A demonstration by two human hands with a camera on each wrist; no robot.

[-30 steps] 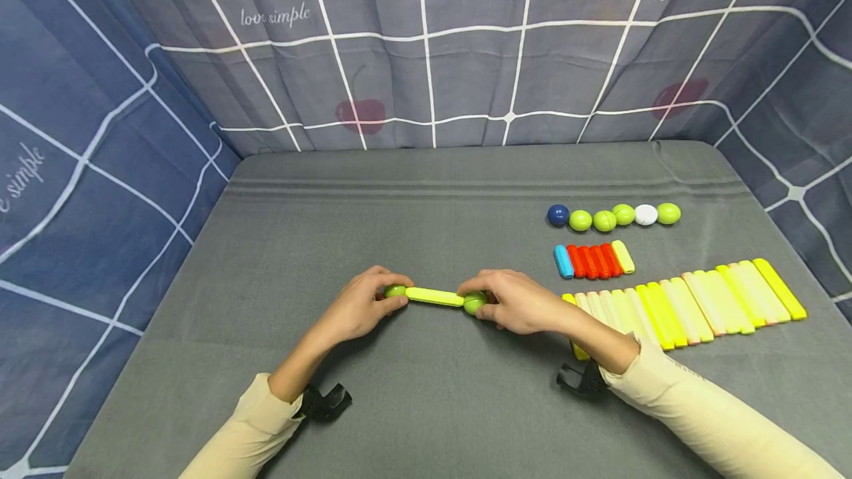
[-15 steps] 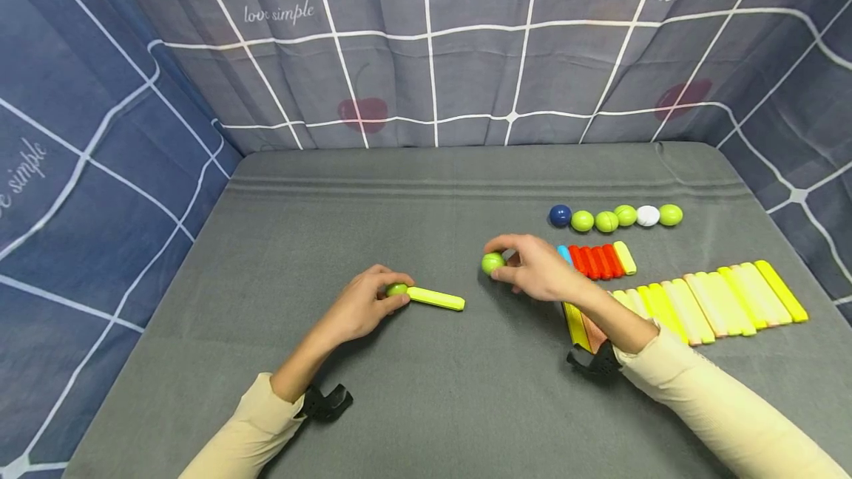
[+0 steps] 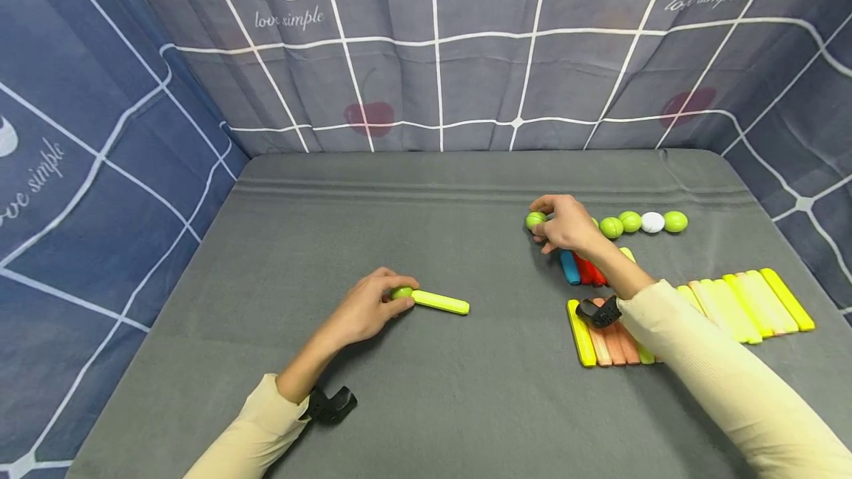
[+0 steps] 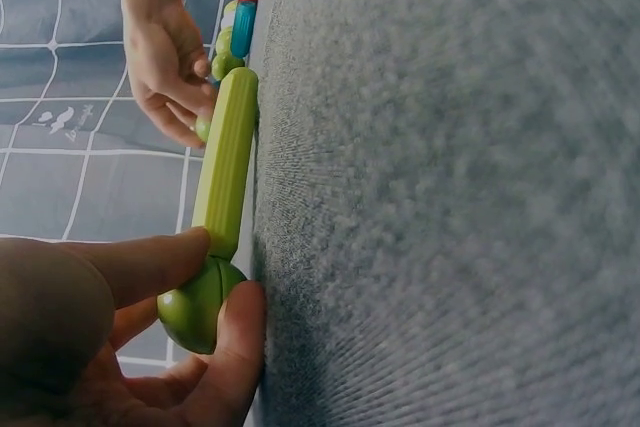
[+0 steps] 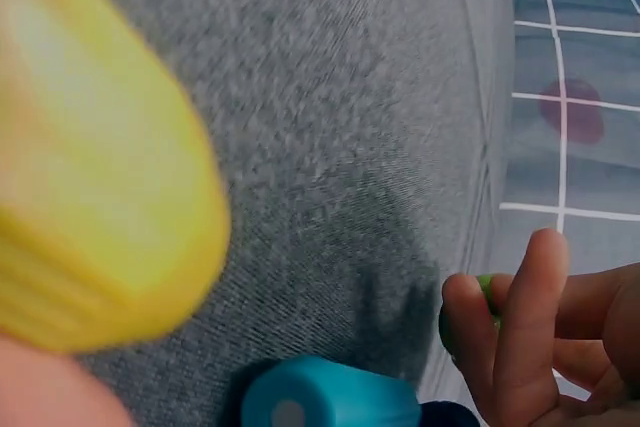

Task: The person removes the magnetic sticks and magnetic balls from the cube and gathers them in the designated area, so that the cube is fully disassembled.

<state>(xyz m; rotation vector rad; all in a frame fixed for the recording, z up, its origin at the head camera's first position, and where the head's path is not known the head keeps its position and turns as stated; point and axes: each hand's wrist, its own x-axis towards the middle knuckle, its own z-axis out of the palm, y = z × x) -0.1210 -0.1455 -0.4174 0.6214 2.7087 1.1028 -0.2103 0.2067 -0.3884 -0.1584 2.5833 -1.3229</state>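
Observation:
My left hand (image 3: 369, 305) pinches a small green ball (image 3: 402, 293) at the end of a yellow-green ridged stick (image 3: 441, 302). In the left wrist view, thumb and finger sit on either side of that ball (image 4: 192, 315), which meets the stick's end. The stick's other end has nothing on it. My right hand (image 3: 569, 228) holds another green ball (image 3: 535, 220) at its fingertips, by the left end of the row of balls. In the right wrist view the fingers mostly hide this ball. A dark blue ball (image 5: 448, 415) shows partly below the hand.
Green balls (image 3: 611, 228) and a white ball (image 3: 652, 222) line the back right. In front lie a blue stick (image 3: 569, 267) and red sticks (image 3: 589, 270), partly under the right hand. A long row of yellow and orange sticks (image 3: 732, 309) extends beneath the right forearm.
My right hand has taken its green ball off the stick's right end and carried it back and right to the row of balls. The left hand keeps its pinch in place.

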